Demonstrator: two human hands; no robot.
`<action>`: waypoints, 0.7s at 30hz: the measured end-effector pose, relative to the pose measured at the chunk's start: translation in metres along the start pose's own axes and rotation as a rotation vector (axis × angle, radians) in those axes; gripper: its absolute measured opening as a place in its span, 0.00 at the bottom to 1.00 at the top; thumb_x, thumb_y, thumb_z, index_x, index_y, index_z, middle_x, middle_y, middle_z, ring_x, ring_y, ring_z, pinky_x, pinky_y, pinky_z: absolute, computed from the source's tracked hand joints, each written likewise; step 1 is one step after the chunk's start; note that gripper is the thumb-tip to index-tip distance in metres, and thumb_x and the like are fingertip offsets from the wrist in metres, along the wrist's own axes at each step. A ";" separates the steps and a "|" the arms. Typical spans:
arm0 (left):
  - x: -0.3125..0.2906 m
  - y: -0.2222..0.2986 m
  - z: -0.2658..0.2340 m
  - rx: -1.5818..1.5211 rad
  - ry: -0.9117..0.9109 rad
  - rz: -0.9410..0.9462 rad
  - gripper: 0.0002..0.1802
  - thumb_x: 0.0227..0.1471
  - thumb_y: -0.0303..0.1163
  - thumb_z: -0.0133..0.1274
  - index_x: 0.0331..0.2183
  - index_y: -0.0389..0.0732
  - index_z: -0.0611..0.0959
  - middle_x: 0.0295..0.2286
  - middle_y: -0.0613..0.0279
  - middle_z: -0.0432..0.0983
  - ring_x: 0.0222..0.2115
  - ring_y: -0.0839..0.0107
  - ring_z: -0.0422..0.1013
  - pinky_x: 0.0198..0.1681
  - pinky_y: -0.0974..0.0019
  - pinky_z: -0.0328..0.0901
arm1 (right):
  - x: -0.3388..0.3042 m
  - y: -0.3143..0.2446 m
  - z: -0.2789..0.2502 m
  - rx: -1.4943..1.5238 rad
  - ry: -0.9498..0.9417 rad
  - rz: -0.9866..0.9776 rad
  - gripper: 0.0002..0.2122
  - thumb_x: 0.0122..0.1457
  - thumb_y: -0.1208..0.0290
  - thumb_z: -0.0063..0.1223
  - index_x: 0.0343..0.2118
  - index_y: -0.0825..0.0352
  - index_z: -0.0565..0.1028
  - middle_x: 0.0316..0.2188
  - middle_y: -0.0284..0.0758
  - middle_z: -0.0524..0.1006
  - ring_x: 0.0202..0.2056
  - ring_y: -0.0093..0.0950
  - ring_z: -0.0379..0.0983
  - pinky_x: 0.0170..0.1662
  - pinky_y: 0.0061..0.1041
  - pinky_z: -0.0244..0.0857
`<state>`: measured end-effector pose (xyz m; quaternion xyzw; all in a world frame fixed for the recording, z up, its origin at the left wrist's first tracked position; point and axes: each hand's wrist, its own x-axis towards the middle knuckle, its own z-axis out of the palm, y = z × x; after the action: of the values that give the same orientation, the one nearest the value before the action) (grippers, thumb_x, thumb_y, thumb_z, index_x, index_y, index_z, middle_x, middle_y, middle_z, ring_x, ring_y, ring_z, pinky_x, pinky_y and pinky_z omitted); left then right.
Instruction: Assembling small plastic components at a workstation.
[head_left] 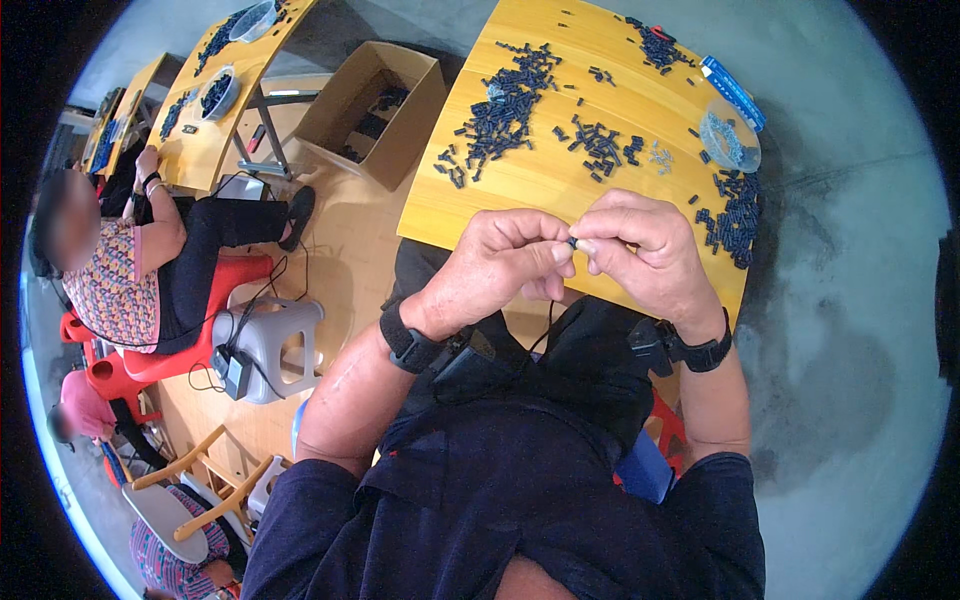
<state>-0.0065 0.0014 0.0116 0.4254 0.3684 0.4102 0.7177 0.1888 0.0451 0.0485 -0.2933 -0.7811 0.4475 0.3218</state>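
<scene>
My left hand [508, 262] and my right hand [648, 250] meet just over the near edge of the yellow wooden table [600, 105]. Thumb and fingers of both are pinched together on a small dark piece [573, 242]; only a bit of it shows, so its exact kind is hidden. Beyond my hands lies a loose group of short dark cylindrical pieces [598, 148], with a few small clear or silvery pieces [660, 157] to its right. Larger heaps of the dark pieces spread at the left [505, 110] and at the right edge [735, 215].
A clear plastic tub [728, 140] of small bluish pieces and a blue-and-white long box [733, 92] stand at the table's right edge. On the floor to the left is an open cardboard box [375, 115]. A seated person [120, 260] works at another table [190, 150].
</scene>
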 end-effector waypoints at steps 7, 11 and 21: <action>0.001 -0.001 0.000 0.010 -0.075 -0.022 0.05 0.54 0.24 0.51 0.33 0.32 0.80 0.26 0.61 0.78 0.25 0.76 0.74 0.30 0.73 0.70 | -0.003 0.000 -0.001 0.033 -0.020 -0.009 0.06 0.49 0.85 0.52 0.30 0.70 0.77 0.25 0.35 0.74 0.27 0.27 0.72 0.30 0.23 0.65; 0.001 0.000 0.002 0.011 -0.068 0.040 0.06 0.53 0.24 0.52 0.33 0.33 0.80 0.25 0.61 0.77 0.25 0.76 0.74 0.30 0.72 0.70 | -0.010 -0.002 0.002 0.247 -0.018 0.112 0.05 0.53 0.81 0.50 0.33 0.72 0.76 0.25 0.33 0.74 0.23 0.22 0.71 0.27 0.18 0.65; 0.006 -0.004 -0.001 0.140 -0.060 0.308 0.06 0.50 0.23 0.56 0.34 0.36 0.81 0.34 0.64 0.72 0.43 0.78 0.67 0.40 0.74 0.66 | -0.016 0.005 0.011 0.903 0.028 0.590 0.28 0.64 0.46 0.33 0.28 0.74 0.71 0.17 0.36 0.72 0.11 0.20 0.67 0.13 0.16 0.65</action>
<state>-0.0044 0.0060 0.0064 0.5378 0.3049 0.4758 0.6256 0.1913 0.0291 0.0361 -0.3387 -0.3911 0.8063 0.2866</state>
